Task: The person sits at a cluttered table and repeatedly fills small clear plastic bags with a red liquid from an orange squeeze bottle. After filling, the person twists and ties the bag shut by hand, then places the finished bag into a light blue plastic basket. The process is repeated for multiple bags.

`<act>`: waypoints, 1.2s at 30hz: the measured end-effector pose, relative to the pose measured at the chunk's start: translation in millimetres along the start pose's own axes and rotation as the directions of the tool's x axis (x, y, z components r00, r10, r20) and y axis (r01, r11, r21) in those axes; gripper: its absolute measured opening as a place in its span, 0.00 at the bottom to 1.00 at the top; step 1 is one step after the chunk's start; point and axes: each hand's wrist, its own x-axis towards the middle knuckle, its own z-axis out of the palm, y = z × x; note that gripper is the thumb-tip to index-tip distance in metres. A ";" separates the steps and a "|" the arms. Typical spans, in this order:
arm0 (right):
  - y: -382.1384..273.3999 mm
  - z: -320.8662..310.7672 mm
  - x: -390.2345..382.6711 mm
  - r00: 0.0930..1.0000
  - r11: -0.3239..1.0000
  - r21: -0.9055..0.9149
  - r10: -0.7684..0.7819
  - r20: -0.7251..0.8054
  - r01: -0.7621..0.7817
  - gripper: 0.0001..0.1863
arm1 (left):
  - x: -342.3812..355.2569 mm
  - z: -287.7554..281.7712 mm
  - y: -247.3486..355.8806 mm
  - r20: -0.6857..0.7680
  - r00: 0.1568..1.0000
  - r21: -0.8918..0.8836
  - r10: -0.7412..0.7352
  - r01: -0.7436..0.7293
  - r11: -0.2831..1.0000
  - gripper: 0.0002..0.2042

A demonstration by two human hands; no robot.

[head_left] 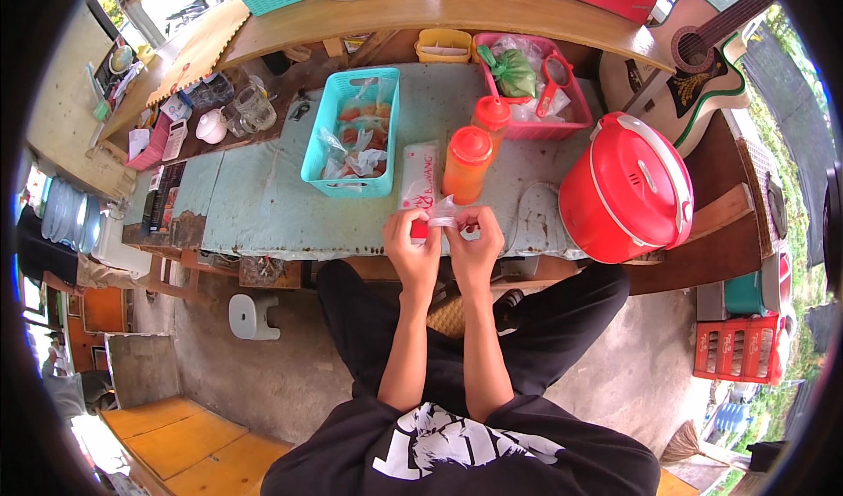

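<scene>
My left hand (411,237) and my right hand (471,237) meet over the table's front edge, fingers pinched on a small clear plastic bag (443,211) held between them. Just behind them a white and red printed packet (420,171) lies on the worn pale-blue tabletop (255,215). To its right stand two squeeze bottles with orange lids and orange contents, the nearer (467,167) in front of the farther (494,118). A turquoise basket (312,158) at left holds several bags of orange-brown food. What my fingertips cover is hidden.
Right: red lidded container (623,197), guitar (676,92), red crate (733,347). Behind: pink basket (580,101) with bags and red strainer, yellow container (443,44), wooden shelf (369,4). Left: glass mugs (255,110), white stool (250,316), wooden bench (184,434). My legs are under the table.
</scene>
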 end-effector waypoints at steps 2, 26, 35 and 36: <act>-2.3 -4.2 2.4 0.990 0.997 0.030 0.067 0.126 -0.072 0.11 | -2.9 -2.6 2.1 0.011 0.985 -0.090 -0.173 0.173 0.981 0.09; -2.5 -21.8 4.7 0.993 0.993 0.004 0.114 -0.039 -0.114 0.07 | 11.5 -12.4 18.4 0.170 0.984 0.046 0.045 -0.054 0.998 0.08; -34.0 -10.2 0.6 0.983 0.957 -0.236 0.141 -0.117 -0.166 0.05 | 7.8 -13.2 12.4 0.067 0.997 0.074 0.028 -0.033 0.997 0.07; -30.5 -8.4 -2.2 0.983 0.959 -0.229 0.140 -0.123 -0.165 0.05 | 8.4 -13.4 13.4 0.068 0.998 0.058 0.010 -0.014 0.998 0.07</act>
